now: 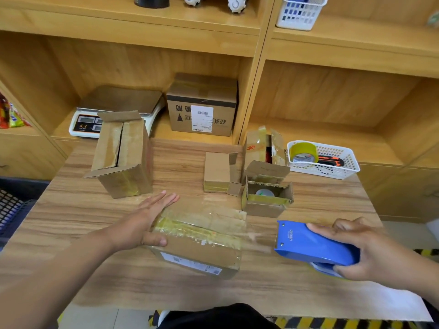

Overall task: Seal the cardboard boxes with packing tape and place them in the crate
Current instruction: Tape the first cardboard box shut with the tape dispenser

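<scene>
Taping the box [199, 236], mid-table [308, 295] | your left hand [142, 222] lies flat, fingers straight, pinning it against the pull | your right hand [370, 250] grips the tape dispenser [313, 245], strip drawn past the box end.

Flat brown cardboard box [204, 236], matt, crossed by glossy, wrinkled yellowish tape. Blue tape dispenser [313, 245], smooth glossy plastic. Light wood-grain table [185, 295], satin finish. Far right, white perforated plastic basket [349, 167]; far left, grey metal scale platter [121, 99].
</scene>
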`<move>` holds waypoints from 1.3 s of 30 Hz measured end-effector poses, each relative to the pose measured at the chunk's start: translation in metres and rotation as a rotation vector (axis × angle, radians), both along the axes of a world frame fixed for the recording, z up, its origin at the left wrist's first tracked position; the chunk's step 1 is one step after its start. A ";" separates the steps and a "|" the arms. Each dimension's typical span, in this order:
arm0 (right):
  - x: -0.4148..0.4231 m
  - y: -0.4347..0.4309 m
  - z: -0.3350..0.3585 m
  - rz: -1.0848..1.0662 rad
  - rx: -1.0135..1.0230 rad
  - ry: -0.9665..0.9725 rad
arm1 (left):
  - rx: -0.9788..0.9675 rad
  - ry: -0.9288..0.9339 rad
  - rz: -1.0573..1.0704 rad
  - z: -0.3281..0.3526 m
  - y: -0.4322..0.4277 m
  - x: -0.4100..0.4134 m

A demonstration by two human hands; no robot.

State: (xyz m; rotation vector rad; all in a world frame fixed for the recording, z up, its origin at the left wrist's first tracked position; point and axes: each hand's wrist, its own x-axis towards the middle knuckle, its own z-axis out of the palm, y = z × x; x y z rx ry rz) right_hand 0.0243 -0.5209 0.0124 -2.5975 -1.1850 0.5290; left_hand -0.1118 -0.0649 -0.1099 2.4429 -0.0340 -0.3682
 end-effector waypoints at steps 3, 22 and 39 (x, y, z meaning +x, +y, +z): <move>-0.001 -0.001 -0.007 0.002 -0.024 -0.003 | 0.031 0.004 -0.001 0.002 0.000 0.000; 0.001 0.005 -0.055 0.022 -0.147 -0.070 | 0.322 -0.004 0.088 0.033 -0.033 0.007; 0.008 -0.005 -0.050 0.045 -0.190 -0.082 | 0.179 -0.374 -0.146 -0.008 -0.186 0.086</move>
